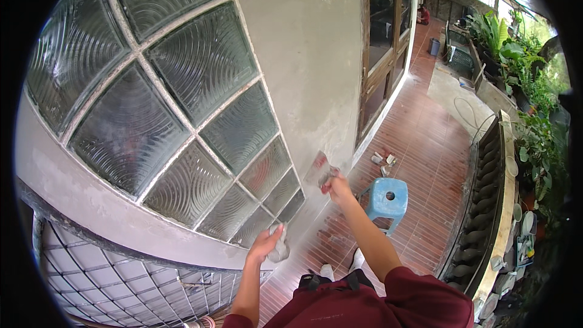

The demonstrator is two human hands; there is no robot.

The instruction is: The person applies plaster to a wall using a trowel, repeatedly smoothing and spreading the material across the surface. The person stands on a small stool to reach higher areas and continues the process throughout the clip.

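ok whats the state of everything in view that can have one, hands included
left hand: closed on a grey lump
grey lump: held, material unclear
right hand: closed on a scraper
scraper: blade at the wall, contact unclear
wall: mostly grey, patchy whitish near the top
blue stool: upright
wooden door: cannot tell if latched
grey bucket: upright

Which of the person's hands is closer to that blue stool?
The right hand: it holds a scraper at the wall, just left of the stool. The left hand, holding a grey lump, is farther left, by the glass blocks.
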